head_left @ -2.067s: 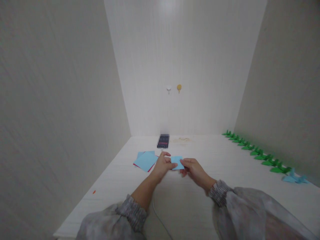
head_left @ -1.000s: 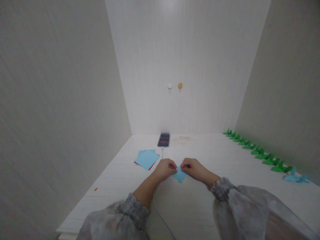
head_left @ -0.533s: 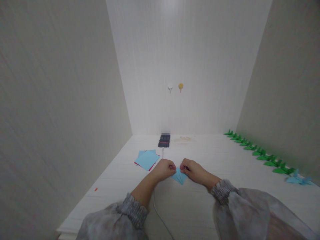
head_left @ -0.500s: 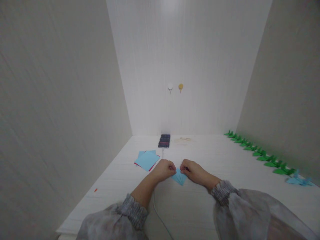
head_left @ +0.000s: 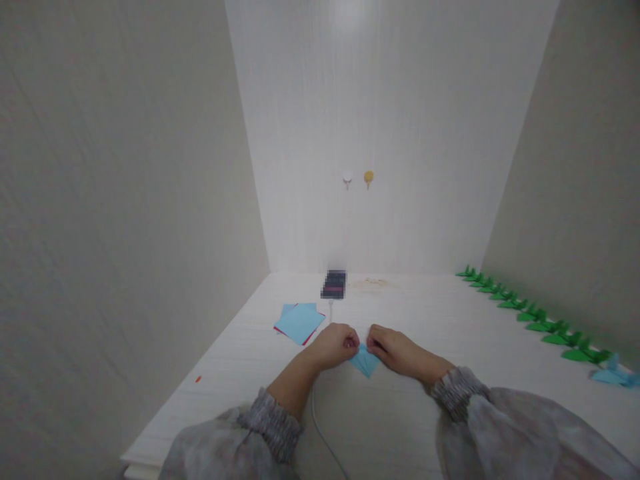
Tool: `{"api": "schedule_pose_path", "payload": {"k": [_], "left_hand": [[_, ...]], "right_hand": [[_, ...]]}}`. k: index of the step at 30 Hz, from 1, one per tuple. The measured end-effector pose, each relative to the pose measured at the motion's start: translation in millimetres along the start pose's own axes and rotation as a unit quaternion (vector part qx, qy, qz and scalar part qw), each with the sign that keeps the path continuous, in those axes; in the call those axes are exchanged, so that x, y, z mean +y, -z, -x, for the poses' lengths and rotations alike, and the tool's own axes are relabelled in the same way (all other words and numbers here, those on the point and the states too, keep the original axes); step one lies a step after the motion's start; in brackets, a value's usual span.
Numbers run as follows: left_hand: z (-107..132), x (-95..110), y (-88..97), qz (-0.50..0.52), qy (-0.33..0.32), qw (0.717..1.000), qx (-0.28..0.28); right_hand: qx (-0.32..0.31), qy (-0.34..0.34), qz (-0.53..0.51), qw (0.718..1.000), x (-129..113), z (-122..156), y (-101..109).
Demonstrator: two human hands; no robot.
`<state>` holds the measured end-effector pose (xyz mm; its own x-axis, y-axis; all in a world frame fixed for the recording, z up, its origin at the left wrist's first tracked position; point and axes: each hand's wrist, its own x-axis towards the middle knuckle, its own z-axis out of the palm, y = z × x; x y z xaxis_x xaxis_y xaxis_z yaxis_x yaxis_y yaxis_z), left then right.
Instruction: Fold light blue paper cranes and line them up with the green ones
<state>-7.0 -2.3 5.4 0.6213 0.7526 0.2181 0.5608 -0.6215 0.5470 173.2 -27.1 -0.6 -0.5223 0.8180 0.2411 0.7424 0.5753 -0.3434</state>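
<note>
A small folded piece of light blue origami paper (head_left: 366, 363) is pinched between both hands over the white table. My left hand (head_left: 340, 345) is closed on its left upper edge, and my right hand (head_left: 393, 348) grips the right upper edge. Crease lines run down toward the paper's lower point, which faces me. The fingertips partly cover the upper part of the paper. Left of my hands lies a stack of square paper sheets (head_left: 301, 323), light blue on top with red showing beneath.
A phone (head_left: 334, 285) with a white cable (head_left: 320, 427) lies at the back. Along the right wall runs a row of green folded paper figures (head_left: 545, 325), with a light blue one (head_left: 615, 375) nearest me. An orange-red scrap (head_left: 199, 379) lies at the left. Two hooks (head_left: 369, 177) hang on the wall.
The whole view has shifted slightly, so everything appears a little further right and lower. Both hands still pinch the blue paper, with their fingertips slightly closer together.
</note>
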Motion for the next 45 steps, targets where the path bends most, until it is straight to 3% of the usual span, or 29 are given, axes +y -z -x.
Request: {"api": "schedule_pose_path", "payload": {"k": [14, 24, 34, 45], "left_hand": [[1.3, -0.8, 0.6, -0.101, -0.057, 0.993, -0.018], [4.6, -0.5, 3.9, -0.131, -0.135, 0.981, -0.040], [4.2, -0.1, 1.8, -0.157, -0.075, 0.984, -0.039], [5.8, 3.0, 2.2, -0.186, -0.097, 0.976, -0.063]], "right_hand": [[-0.015, 0.047, -0.009, 0.999, 3.4, 0.2, 0.8], [-0.014, 0.068, 0.005, 0.998, -1.4, 0.7, 3.6], [-0.018, 0.077, 0.002, 0.997, -0.1, 3.0, 1.8], [-0.019, 0.097, -0.002, 0.995, -2.0, 5.5, 5.1]]}}
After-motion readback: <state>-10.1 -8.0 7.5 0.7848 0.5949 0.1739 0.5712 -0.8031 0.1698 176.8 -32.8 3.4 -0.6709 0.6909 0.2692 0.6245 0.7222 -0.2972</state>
